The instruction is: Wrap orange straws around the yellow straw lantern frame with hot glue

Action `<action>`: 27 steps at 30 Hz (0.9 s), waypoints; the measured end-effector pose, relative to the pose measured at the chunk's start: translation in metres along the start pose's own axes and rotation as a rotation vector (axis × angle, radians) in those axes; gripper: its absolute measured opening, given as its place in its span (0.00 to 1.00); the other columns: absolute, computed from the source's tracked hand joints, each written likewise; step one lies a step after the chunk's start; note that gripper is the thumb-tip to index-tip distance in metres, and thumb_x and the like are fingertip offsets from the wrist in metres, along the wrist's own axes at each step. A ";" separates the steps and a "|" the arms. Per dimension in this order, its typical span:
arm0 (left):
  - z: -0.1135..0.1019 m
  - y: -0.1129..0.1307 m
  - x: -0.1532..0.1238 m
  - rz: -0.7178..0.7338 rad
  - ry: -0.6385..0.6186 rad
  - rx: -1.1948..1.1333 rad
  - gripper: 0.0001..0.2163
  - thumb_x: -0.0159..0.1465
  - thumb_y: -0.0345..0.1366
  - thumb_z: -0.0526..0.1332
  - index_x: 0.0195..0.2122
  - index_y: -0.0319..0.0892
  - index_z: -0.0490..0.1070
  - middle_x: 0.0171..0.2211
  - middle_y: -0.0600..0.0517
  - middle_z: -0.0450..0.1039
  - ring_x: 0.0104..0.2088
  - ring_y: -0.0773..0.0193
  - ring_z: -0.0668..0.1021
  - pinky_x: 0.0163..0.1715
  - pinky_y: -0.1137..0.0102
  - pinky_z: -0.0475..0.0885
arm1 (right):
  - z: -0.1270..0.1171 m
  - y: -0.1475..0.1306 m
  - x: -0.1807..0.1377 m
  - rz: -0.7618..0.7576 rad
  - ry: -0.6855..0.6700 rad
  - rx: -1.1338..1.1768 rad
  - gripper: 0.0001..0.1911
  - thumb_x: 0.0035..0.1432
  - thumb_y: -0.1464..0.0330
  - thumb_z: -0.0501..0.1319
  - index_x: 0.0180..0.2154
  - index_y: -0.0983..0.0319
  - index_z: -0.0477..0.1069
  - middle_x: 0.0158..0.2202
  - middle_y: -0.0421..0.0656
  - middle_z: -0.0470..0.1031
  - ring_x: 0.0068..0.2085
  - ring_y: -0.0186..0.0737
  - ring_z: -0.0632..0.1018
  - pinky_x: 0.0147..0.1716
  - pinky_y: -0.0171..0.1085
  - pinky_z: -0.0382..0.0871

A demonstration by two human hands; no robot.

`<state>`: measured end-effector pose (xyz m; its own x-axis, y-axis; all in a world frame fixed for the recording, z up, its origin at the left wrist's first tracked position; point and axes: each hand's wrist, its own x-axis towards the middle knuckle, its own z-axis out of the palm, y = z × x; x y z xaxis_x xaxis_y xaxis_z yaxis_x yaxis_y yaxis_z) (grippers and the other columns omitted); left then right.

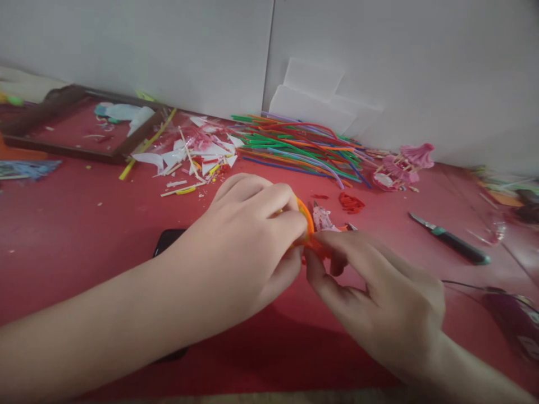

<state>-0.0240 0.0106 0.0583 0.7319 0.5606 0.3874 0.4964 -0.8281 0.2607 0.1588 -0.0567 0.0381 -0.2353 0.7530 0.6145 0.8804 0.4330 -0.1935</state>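
Above the red table [105, 224], my left hand [256, 235] is closed around a round orange-and-yellow piece [309, 216], most of it hidden by my fingers. Thumb and fingers of my right hand [370, 286] pinch at its right edge, where some red-orange material [320, 247] shows. Whether that red-orange bit is part of the round piece I cannot tell. Just beyond my fingertips lies a pinkish, crumpled-looking piece [324, 219]. A small heap of red pieces [351, 203] rests a little farther off.
A bundle of coloured pipe cleaners [295, 146] lies along the wall beside paper scraps [202, 151]. A pink model [406, 165] stands right of them. A craft knife [450, 241] lies at right, a wooden frame [63, 148] at left. A dark phone [166, 241] is under my left forearm.
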 end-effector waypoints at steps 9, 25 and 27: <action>0.001 -0.001 0.001 0.011 0.003 0.010 0.07 0.65 0.31 0.56 0.32 0.44 0.73 0.36 0.49 0.74 0.38 0.54 0.74 0.42 0.56 0.67 | -0.004 0.009 -0.005 -0.067 -0.029 0.125 0.07 0.62 0.76 0.61 0.40 0.59 0.71 0.35 0.41 0.81 0.36 0.36 0.82 0.40 0.34 0.77; 0.000 -0.003 0.001 0.018 0.004 -0.051 0.08 0.65 0.30 0.56 0.34 0.46 0.75 0.38 0.50 0.75 0.40 0.55 0.74 0.45 0.56 0.67 | -0.004 0.022 0.011 0.253 -0.224 0.375 0.04 0.59 0.70 0.66 0.34 0.57 0.80 0.30 0.36 0.83 0.29 0.34 0.81 0.29 0.33 0.74; 0.000 -0.003 0.000 0.016 0.010 -0.047 0.08 0.64 0.30 0.56 0.34 0.46 0.75 0.38 0.50 0.75 0.40 0.55 0.74 0.45 0.56 0.67 | -0.006 0.023 0.014 0.255 -0.245 0.393 0.05 0.59 0.71 0.65 0.35 0.57 0.80 0.31 0.37 0.83 0.29 0.34 0.81 0.29 0.32 0.74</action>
<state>-0.0248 0.0131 0.0576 0.7344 0.5478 0.4007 0.4622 -0.8360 0.2956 0.1780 -0.0394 0.0464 -0.1641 0.9321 0.3230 0.7126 0.3384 -0.6146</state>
